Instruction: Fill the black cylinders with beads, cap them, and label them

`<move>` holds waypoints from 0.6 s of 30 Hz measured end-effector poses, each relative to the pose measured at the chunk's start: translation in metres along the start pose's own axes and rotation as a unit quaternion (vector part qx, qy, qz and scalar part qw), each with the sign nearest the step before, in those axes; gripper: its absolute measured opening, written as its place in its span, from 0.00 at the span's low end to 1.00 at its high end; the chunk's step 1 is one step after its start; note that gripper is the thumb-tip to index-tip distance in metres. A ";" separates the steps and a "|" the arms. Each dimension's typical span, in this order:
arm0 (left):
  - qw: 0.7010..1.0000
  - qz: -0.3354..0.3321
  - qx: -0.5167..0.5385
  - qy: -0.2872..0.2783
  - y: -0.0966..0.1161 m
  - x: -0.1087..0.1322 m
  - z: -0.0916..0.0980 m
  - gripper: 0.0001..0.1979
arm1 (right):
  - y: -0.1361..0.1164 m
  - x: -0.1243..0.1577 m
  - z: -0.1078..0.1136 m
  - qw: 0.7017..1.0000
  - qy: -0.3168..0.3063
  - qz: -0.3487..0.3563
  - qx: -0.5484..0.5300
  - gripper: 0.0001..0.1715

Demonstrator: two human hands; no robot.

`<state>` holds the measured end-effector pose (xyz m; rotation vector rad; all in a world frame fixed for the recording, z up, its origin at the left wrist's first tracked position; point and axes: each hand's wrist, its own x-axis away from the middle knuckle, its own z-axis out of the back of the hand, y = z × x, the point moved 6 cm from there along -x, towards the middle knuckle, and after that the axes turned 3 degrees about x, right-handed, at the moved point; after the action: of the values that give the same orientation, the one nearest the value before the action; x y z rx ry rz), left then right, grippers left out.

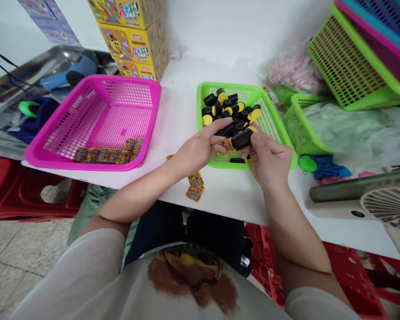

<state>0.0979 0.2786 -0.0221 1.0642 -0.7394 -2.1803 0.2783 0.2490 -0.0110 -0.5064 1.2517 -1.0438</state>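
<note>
Over the near part of a green basket (pixel 285 133), my right hand (pixel 270 153) grips a black cup with a yellow rim (pixel 242 138). My left hand (pixel 205 144) holds a small printed sticker (pixel 227 145) against the cup's left end, its index finger stretched out above. Several black and yellow cups (pixel 226 104) lie loose in the basket. Printed stickers (pixel 195 186) rest on the white table (pixel 233 200) near its front edge. At the left, a pink basket (pixel 155 106) has several labelled cups (pixel 103 155) along its near side.
Yellow printed boxes (pixel 130 40) are stacked behind the pink basket. A metal tray (pixel 56 58) with a blue tool stands at the back left. On the right are stacked baskets (pixel 350 62), plastic bags (pixel 360 124) and a white fan (pixel 391 204). Red crates (pixel 356 275) sit below.
</note>
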 end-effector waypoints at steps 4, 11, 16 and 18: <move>0.998 -0.037 0.039 0.040 0.000 0.005 0.003 0.36 | -0.013 0.004 0.008 0.996 0.073 0.034 0.038 0.18; 0.986 -0.054 0.148 0.051 0.006 0.009 0.008 0.47 | -0.024 0.002 0.010 0.993 0.005 0.105 0.057 0.15; 0.991 -0.067 0.112 0.035 0.008 0.010 0.005 0.44 | -0.016 0.006 0.003 0.998 -0.027 0.032 -0.051 0.20; 0.993 -0.074 0.082 0.045 0.009 0.011 0.006 0.41 | -0.013 0.007 -0.001 0.994 -0.041 0.005 -0.098 0.26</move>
<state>0.0895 0.2663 -0.0182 1.3293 -0.8347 -2.2075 0.2724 0.2364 -0.0044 -0.6855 1.2892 -0.8876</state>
